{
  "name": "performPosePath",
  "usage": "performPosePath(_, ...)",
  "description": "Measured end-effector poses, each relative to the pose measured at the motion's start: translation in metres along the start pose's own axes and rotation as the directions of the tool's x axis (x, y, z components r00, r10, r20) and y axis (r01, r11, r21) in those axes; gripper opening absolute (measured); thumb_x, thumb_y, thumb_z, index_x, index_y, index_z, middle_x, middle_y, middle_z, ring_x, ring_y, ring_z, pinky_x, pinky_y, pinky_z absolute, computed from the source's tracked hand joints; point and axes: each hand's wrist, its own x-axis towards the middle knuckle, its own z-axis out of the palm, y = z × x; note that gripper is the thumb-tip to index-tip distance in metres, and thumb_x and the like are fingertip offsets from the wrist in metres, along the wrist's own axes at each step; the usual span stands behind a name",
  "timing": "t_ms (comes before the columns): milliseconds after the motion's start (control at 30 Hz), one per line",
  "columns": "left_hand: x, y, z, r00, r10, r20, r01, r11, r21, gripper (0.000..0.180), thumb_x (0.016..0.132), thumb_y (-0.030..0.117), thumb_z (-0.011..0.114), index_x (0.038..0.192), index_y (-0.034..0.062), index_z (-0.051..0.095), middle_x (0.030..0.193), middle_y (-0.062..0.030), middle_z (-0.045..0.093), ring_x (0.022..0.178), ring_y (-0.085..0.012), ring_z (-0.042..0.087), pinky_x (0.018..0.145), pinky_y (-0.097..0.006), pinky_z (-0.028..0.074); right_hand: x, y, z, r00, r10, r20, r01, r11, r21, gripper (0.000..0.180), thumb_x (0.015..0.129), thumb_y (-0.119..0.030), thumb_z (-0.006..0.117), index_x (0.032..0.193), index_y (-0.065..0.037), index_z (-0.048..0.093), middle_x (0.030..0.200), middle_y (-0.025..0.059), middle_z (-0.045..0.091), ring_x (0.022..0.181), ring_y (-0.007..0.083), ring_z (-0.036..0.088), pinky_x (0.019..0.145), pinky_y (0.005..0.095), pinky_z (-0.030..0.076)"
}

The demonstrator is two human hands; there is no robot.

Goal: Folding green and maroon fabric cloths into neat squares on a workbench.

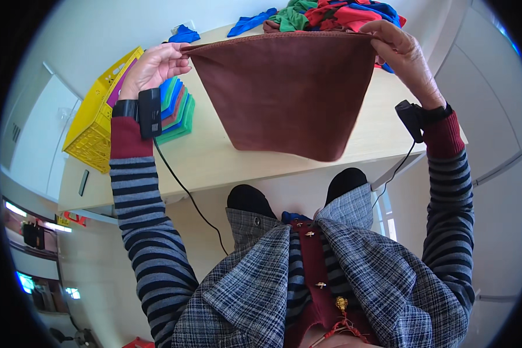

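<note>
A brown cloth [290,95] hangs spread out between my hands, its hemmed top edge stretched nearly level. My left hand [156,66] pinches the top left corner, and my right hand [401,58] grips the top right corner between thumb and fingers. The cloth's lower edge hangs over the front part of the table. Beside my left hand is a stack of folded cloths [180,119] in green, blue and brown. Behind my right hand lies a loose heap of red, green, blue and brown cloths [342,16], partly hidden by the held one.
A pale wooden table [203,159] stretches in front of me. On its left stands a yellow plastic crate [93,130], with a small dark flat object [84,182] near it. Blue cloth pieces [252,22] lie at the back. Black cables [185,188] run from my wrist devices.
</note>
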Motion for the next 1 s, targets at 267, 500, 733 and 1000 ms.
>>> performPosePath(267, 0.011, -0.014, 0.015, 0.976, 0.112, -0.185, 0.017, 0.813, 0.581, 0.019, 0.091, 0.013, 0.072, 0.102, -0.0025, 0.068, 0.076, -0.0029, 0.066, 0.065, -0.0098, 0.065, 0.064, -0.026, 0.059, 0.011, 0.02, -0.004, 0.982, -0.187, 0.006, 0.184, 0.96, -0.209, 0.02, 0.099, -0.004, 0.057, 0.116, -0.009, 0.067, 0.093, 0.0009, 0.071, 0.082, 0.0104, 0.066, 0.075, 0.0248, 0.054)
performPosePath(500, 0.055, -0.028, 0.009, 0.933, 0.25, -0.258, -0.052, 0.804, 0.592, 0.015, 0.092, 0.01, 0.07, 0.101, -0.0015, 0.067, 0.077, -0.0038, 0.068, 0.064, -0.0092, 0.065, 0.063, -0.025, 0.057, 0.044, 0.034, 0.009, 0.985, -0.171, 0.019, 0.158, 0.856, -0.492, 0.019, 0.095, -0.004, 0.059, 0.112, -0.008, 0.067, 0.086, 0.0104, 0.069, 0.077, 0.0204, 0.07, 0.072, 0.0304, 0.055)
performPosePath(733, 0.074, -0.05, 0.016, 0.861, 0.44, -0.254, -0.302, 0.846, 0.439, 0.01, 0.093, 0.003, 0.066, 0.101, -0.0012, 0.067, 0.083, -0.0044, 0.07, 0.07, -0.0107, 0.068, 0.068, -0.024, 0.057, 0.016, -0.024, -0.001, 0.934, -0.345, -0.089, 0.24, 0.794, -0.558, 0.021, 0.091, -0.002, 0.062, 0.11, -0.008, 0.067, 0.088, 0.0121, 0.07, 0.076, 0.0244, 0.07, 0.07, 0.0332, 0.056)
performPosePath(1000, 0.028, -0.26, -0.115, 0.83, 0.361, -0.425, 0.152, 0.586, 0.796, 0.007, 0.097, 0.005, 0.06, 0.101, 0.0019, 0.065, 0.092, -0.0026, 0.067, 0.079, -0.0112, 0.063, 0.072, -0.026, 0.051, -0.115, -0.038, 0.212, 0.899, -0.398, 0.181, 0.364, 0.911, 0.194, 0.027, 0.078, 0.003, 0.062, 0.105, -0.002, 0.065, 0.09, 0.0143, 0.067, 0.084, 0.0343, 0.068, 0.073, 0.0434, 0.056)
